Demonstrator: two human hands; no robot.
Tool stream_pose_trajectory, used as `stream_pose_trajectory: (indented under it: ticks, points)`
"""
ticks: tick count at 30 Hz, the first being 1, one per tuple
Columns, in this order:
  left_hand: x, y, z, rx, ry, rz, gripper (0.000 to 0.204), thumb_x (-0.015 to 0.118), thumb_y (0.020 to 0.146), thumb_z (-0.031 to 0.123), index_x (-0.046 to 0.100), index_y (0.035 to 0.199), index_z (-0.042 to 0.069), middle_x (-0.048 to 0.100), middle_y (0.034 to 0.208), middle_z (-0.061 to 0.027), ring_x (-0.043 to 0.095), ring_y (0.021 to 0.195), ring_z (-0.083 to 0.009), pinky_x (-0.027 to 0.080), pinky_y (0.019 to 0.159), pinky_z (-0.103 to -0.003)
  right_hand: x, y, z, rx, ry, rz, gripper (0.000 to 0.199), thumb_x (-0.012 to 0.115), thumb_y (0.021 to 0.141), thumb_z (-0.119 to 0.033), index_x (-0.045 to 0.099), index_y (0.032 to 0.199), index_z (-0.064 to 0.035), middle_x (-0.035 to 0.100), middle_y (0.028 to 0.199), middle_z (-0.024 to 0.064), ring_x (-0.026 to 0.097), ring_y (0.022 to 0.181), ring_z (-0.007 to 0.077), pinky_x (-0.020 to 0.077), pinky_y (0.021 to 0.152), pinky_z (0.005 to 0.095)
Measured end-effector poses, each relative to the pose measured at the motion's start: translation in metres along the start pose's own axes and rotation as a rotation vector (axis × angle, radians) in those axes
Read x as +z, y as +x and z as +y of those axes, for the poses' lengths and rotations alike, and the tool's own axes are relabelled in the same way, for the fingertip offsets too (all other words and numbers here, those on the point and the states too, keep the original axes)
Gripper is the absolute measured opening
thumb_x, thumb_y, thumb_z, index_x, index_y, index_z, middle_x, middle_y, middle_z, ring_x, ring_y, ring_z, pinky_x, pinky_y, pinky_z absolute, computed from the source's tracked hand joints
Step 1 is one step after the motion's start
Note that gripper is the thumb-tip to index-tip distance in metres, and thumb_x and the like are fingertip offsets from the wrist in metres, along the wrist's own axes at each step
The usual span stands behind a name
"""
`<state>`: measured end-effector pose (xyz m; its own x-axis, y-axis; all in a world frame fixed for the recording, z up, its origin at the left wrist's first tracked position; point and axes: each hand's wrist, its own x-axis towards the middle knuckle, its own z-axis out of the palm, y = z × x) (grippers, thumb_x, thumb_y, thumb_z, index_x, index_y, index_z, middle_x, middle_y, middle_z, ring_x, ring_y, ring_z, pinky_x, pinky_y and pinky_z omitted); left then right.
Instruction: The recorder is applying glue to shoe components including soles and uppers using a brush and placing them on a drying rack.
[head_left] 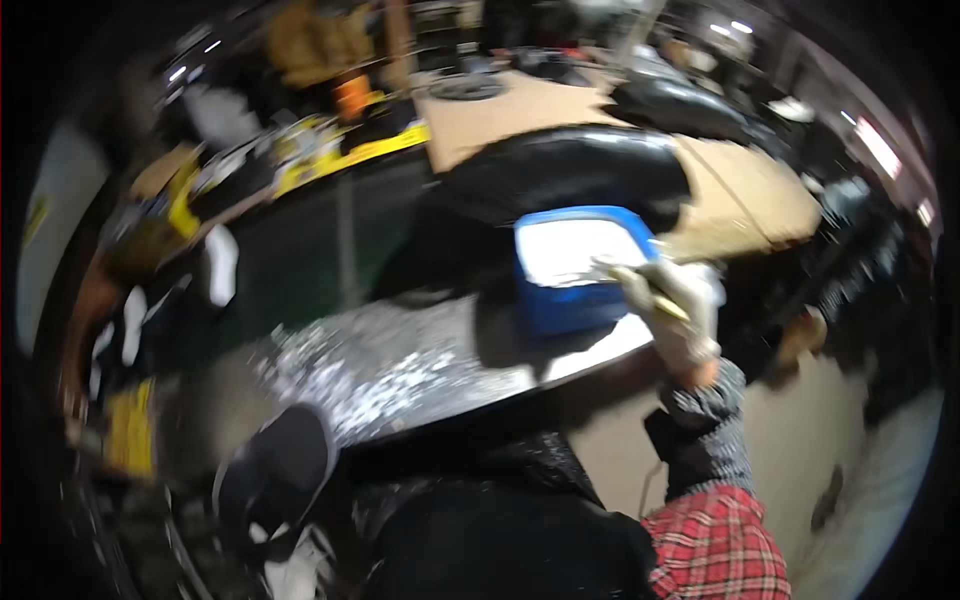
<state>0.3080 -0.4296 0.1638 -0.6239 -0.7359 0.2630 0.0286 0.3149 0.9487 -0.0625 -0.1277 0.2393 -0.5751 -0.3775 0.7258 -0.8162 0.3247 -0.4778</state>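
My right hand, in a white glove, is closed around a brush-like tool with a pale yellow handle. Its far end reaches the near right part of a blue tub filled with white material. Blur hides the tool's tip. At the lower left my left hand, also in a pale glove, grips a dark, rounded piece with a greyish rim. Pale fingertips show against its dark face. The exact kind of this piece cannot be made out.
White spatter covers the near part of the dark worktable. Behind the tub lies a large shiny black mound on cardboard. White elongated pieces lie at the left, near a yellow-edged box of clutter.
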Motion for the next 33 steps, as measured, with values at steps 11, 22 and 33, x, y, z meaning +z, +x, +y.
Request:
stream_pose_trajectory:
  ticks: [11,22,33]
  points:
    - [0.000,0.030,-0.041,-0.533,-0.930,0.043,0.041,0.047,0.095,0.005,0.042,0.135,0.001,0.057,0.123,-0.0144,0.056,0.116,-0.0271,0.048,0.099,-0.041,0.193,0.019,-0.179,-0.496,0.620,-0.487,0.027,0.066,0.088,-0.008,0.061,0.111,0.0039,0.066,0.094,0.0091,0.065,0.081,0.0155,0.0521,0.076,0.0250]
    - [-0.012,0.041,-0.074,-0.317,-0.971,0.176,0.044,0.051,0.093,-0.001,0.044,0.136,0.000,0.053,0.129,-0.0113,0.052,0.117,-0.0190,0.042,0.101,-0.030,0.218,-0.004,-0.145,0.363,0.789,-0.471,0.027,0.053,0.097,-0.017,0.064,0.105,0.0055,0.067,0.083,0.0083,0.060,0.068,0.0109,0.0484,0.061,0.0220]
    - [-0.027,0.073,-0.106,-0.155,-0.454,0.069,0.014,0.051,0.095,0.013,0.061,0.100,0.004,0.059,0.086,-0.0008,0.053,0.071,-0.0078,0.044,0.063,-0.023,0.195,-0.027,-0.244,-0.621,0.943,-0.751,0.030,0.064,0.088,-0.025,0.063,0.110,-0.0036,0.065,0.075,0.0070,0.064,0.062,0.0257,0.0545,0.060,0.0328]
